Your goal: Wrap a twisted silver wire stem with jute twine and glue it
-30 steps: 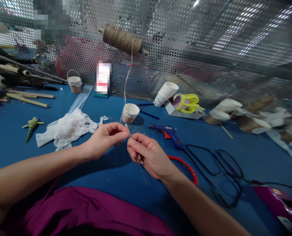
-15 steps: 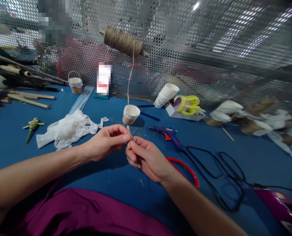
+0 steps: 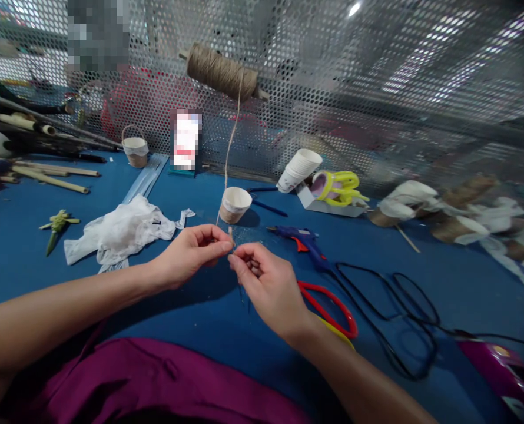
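A strand of brown twine (image 3: 231, 147) runs down from a spool (image 3: 221, 73) mounted on the perforated metal screen to my hands. My left hand (image 3: 191, 254) pinches the twine's lower end between thumb and fingers. Touching it fingertip to fingertip, my right hand (image 3: 266, 285) is also closed in a pinch on the same end. Both hands hover just above the blue table (image 3: 32, 259). A twine-wrapped paper cup (image 3: 234, 204) stands right behind them.
A blue glue gun (image 3: 304, 241) with a black cable (image 3: 390, 318), red-handled scissors (image 3: 332, 306), stacked paper cups (image 3: 299, 168), white lace cloth (image 3: 120, 232), bamboo sticks (image 3: 50, 176) and finished wrapped cups (image 3: 447, 212) lie around. A person sits behind the screen.
My right hand has turned slightly and its fingers have shifted along the twine end. The left hand stays in place.
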Tool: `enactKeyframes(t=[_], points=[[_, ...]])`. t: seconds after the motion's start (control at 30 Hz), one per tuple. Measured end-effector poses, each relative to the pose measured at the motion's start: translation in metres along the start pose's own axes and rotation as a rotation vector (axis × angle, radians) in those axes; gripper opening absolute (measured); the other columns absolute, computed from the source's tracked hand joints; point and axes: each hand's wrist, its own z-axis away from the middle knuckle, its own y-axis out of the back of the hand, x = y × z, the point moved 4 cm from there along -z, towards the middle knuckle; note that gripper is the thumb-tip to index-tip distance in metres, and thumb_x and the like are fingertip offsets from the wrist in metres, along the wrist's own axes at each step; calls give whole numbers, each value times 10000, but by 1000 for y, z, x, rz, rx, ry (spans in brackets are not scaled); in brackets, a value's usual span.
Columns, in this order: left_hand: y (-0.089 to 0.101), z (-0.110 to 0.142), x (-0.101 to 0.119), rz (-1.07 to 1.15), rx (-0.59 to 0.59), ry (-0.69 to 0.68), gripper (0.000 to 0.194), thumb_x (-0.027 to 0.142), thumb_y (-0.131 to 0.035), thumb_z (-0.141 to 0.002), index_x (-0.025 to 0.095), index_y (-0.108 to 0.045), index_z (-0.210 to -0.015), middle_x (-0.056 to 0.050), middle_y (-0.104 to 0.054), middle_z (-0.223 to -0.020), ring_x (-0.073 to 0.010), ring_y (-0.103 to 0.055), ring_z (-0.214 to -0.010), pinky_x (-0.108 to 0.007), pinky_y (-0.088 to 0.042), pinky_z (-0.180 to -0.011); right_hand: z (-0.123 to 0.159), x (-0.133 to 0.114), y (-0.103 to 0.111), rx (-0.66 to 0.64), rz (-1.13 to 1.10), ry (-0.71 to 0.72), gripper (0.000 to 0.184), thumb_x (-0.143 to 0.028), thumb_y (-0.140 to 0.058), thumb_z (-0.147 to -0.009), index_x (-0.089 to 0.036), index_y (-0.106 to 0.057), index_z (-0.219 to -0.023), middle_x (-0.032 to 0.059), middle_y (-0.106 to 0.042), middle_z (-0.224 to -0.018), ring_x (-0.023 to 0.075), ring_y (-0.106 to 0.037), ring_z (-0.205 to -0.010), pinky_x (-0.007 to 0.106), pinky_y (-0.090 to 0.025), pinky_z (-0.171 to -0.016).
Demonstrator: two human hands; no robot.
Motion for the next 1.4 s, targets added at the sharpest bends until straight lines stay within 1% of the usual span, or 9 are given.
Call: enactKeyframes(t=[0.23,0.5,0.6,0.73,0.9,1.0,1.1,1.3,1.4], points=[[-4,1,2,108,-48,51,217,266,-693,-672,121,-533,-689,44,-502,-602,-31,-399,-486,-193,-252,-465,-2,2,-3,-156,-366,-214,102,-255,-517,-813,-176,-519,-749,-36,-516,-573,65,-455,-438,192,-401,-410],[-5,1,4,136,-108,78,234,274,-712,-656,127,-532,-689,33,-530,-608,-53,-478,-507,-195,-295,-483,-3,6,-11,-277,-862,-342,137,-283,-599,-766,-171,-528,-733,-26,-558,-625,47,-437,-442,157,-345,-349],[-5,2,5,135,-111,88,247,285,-720,-648,129,-534,-692,29,-540,-605,-63,-503,-518,-201,-326,-497,-3,5,-14,-324,-970,-402,154,-289,-615,-756,-168,-524,-727,-28,-562,-631,36,-422,-433,144,-328,-345],[-4,1,3,110,-104,60,243,291,-708,-665,133,-526,-699,31,-535,-596,-73,-515,-526,-212,-351,-514,-2,6,-16,-341,-992,-443,168,-302,-616,-754,-165,-524,-722,-28,-558,-634,34,-413,-436,144,-321,-351],[3,-2,-2,40,-17,-44,178,251,-674,-706,131,-544,-729,31,-544,-672,-53,-494,-550,-205,-348,-535,-1,12,-17,-224,-796,-426,199,-337,-566,-796,-156,-539,-719,-26,-545,-616,38,-399,-425,168,-320,-362],[3,-2,-3,23,-14,-60,165,244,-667,-713,133,-547,-733,30,-549,-668,-55,-493,-556,-207,-350,-543,-1,13,-17,-210,-789,-442,199,-343,-572,-790,-158,-541,-725,-29,-537,-607,40,-377,-422,170,-290,-356],[1,-2,-2,34,-31,-41,184,259,-677,-699,134,-546,-728,21,-559,-654,-73,-508,-566,-224,-368,-561,-1,11,-17,-262,-867,-471,207,-347,-580,-779,-158,-541,-704,-30,-528,-591,38,-364,-430,160,-252,-355],[-1,-1,2,78,-64,7,220,275,-712,-653,126,-554,-690,24,-537,-627,-68,-489,-562,-199,-339,-521,-1,7,-20,-454,-1111,-541,234,-367,-606,-745,-161,-518,-679,-56,-455,-520,30,-302,-390,166,-167,-349],[-1,-2,1,70,-81,23,222,284,-701,-664,127,-545,-682,24,-530,-629,-68,-482,-567,-200,-338,-528,-1,7,-19,-467,-1033,-498,255,-400,-557,-773,-167,-508,-684,-56,-447,-516,40,-298,-391,177,-191,-359]])
